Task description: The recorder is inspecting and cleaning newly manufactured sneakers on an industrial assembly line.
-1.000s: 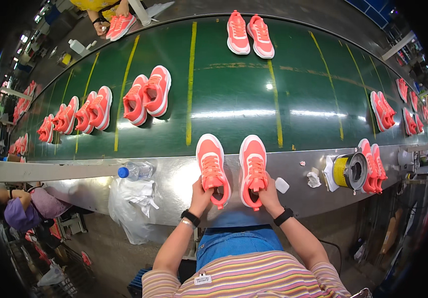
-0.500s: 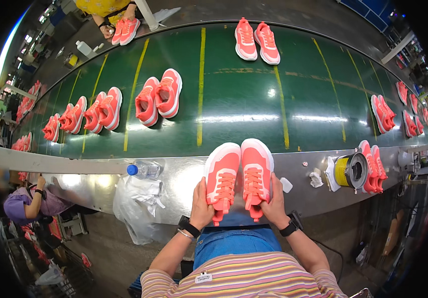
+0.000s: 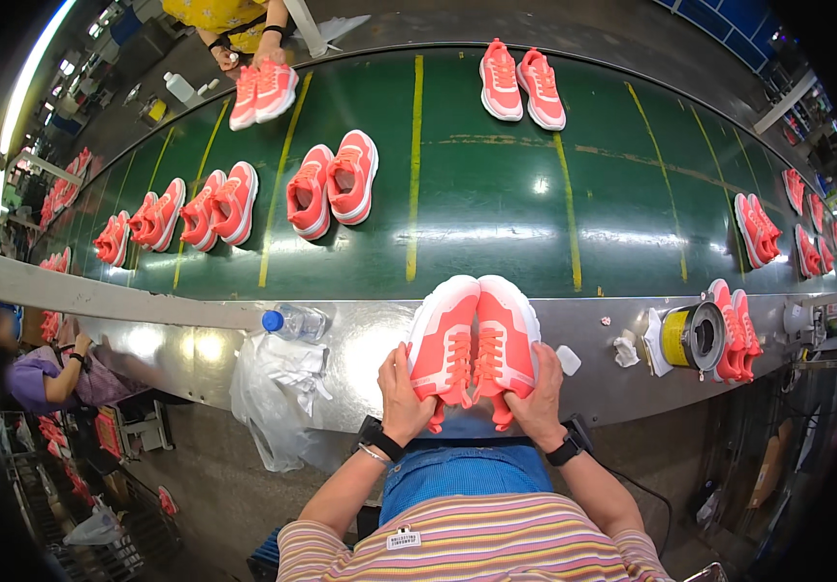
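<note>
A pair of coral sneakers with white soles and coral laces is held up in front of me, toes pointing away. My left hand (image 3: 406,396) grips the left sneaker (image 3: 444,339) along its outer side near the heel. The right sneaker (image 3: 507,339) is in my right hand (image 3: 539,398), thumb by the heel opening and fingers on the outer side. The two shoes touch along their inner sides and lean against each other. They are above the near edge of the metal ledge (image 3: 360,373).
Beyond the ledge, a green conveyor belt (image 3: 496,213) carries several more coral pairs. On the ledge are a blue-capped bottle (image 3: 294,323), a white plastic bag (image 3: 273,388), a yellow-labelled can (image 3: 693,337) and another pair (image 3: 735,330). Across the belt, a person in yellow (image 3: 229,19) handles sneakers.
My hands have brought the two sneakers together and tilted them inward, closing the gap between them. The person across has lowered a pair toward the belt. The whole view has shifted slightly.
</note>
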`<state>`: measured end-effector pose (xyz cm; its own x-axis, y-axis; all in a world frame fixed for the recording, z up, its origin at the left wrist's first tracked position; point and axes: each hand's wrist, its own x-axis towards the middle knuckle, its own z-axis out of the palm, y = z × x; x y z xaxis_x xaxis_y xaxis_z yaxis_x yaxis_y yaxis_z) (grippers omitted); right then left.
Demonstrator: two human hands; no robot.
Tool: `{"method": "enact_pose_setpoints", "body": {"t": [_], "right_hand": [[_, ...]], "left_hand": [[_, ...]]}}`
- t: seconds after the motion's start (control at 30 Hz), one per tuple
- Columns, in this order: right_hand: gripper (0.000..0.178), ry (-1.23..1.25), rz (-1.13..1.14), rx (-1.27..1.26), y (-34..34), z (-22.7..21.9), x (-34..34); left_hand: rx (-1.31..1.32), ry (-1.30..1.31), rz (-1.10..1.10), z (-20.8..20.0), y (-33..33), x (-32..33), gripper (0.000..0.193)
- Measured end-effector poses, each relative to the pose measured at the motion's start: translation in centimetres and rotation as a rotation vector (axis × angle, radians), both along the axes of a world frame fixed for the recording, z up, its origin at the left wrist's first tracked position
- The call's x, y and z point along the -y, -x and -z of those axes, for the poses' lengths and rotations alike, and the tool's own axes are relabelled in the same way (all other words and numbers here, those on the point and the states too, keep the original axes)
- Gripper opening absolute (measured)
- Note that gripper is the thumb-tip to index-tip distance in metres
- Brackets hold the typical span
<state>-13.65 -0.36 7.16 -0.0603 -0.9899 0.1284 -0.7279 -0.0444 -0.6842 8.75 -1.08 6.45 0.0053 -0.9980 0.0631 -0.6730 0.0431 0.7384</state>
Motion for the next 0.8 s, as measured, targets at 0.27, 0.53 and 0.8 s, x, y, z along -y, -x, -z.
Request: {"method": "enact_pose_setpoints", "body": {"t": [0.27,0.53,0.8], "right_hand": [[0.058,-0.267,0.068,0.696,2.2,5.2,0.6],[0.035,-0.047,0.334,0.062,15.7,3.0,-0.6],[0.017,-0.019,0.448,-0.298,20.9,8.7,1.5]], "left_hand": [[-0.321,-0.159,-0.041,1.5,-0.4,0.5,0.073],[-0.77,-0.476,0.141,-3.0,-2.0,1.4,0.08],[-0.264,-0.456,0.583,-8.2,0.0,2.4,0.074]]}}
